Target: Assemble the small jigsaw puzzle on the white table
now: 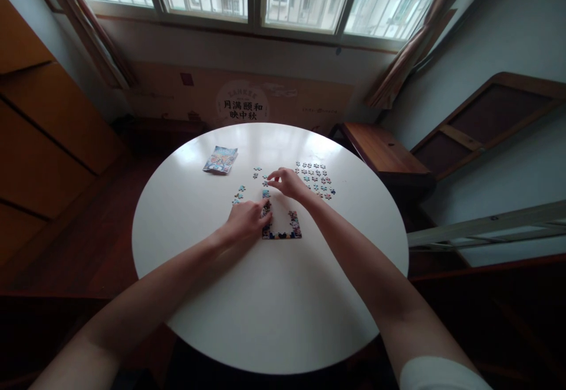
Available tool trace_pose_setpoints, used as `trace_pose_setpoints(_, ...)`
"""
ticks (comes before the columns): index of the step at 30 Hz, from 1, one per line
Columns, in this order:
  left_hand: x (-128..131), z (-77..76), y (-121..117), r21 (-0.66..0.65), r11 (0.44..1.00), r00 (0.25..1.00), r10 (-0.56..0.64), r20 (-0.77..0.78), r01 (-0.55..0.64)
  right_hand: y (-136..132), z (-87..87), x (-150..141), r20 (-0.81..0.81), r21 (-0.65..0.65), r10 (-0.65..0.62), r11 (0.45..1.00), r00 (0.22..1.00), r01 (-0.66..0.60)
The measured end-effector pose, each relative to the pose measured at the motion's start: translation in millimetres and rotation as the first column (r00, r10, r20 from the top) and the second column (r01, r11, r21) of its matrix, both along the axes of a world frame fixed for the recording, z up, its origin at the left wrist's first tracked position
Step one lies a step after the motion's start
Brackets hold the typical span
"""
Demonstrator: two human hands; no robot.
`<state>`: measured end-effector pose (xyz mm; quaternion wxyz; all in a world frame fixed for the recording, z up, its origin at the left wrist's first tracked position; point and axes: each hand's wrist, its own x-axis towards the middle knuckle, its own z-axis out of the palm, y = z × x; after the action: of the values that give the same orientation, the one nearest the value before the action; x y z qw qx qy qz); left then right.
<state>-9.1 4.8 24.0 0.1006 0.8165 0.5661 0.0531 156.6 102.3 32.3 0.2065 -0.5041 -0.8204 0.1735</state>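
White table | leaflet | left hand open, partly hiding puzzle frame | right hand at piece, grip unclear

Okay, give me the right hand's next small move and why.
I'd probably ease the loose jigsaw piece beside the right hand toward the partial puzzle border: the piece lies just beyond its left column, which the left hand is touching.

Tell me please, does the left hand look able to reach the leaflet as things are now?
Probably yes: the left hand is at the puzzle, and only a few flat pieces lie between it and the leaflet.
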Motion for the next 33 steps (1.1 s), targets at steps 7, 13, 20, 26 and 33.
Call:
trace_pose_setpoints(7, 0, -1.0, 1, 0.027, 1.000, 1.000, -0.005, -0.023, 0.006, 13, -13.3, -14, 0.087, 0.027, -0.013, 1.000, 0.996, 0.010)
trace_pose_setpoints(13, 0, 1.2, 1, -0.003, 1.000, 1.000, -0.012, -0.008, 0.012, 24, -11.2, -18, 0.114, -0.093, -0.047, 0.994, 0.992, 0.058)
trace_pose_setpoints(20, -2, -0.9, 1, 0.003, 1.000, 1.000, -0.022, 0.023, 0.022, 15, -3.7, -7, -0.179, -0.145, -0.032, 0.989, 0.983, 0.006)
trace_pose_setpoints(26, -1, -3.7, 1, 0.028, 1.000, 1.000, -0.011, -0.007, 0.011, -27, -5.3, 40, -0.441, -0.227, -0.056, 0.972, 0.896, -0.051)
trace_pose_setpoints(33, 1, -1.9, 0, 0.013, 0.999, 0.999, 0.041, 0.025, -0.041, -62, -13.8, 64, -0.569, -0.345, -0.261, 0.937, 0.780, 0.062)
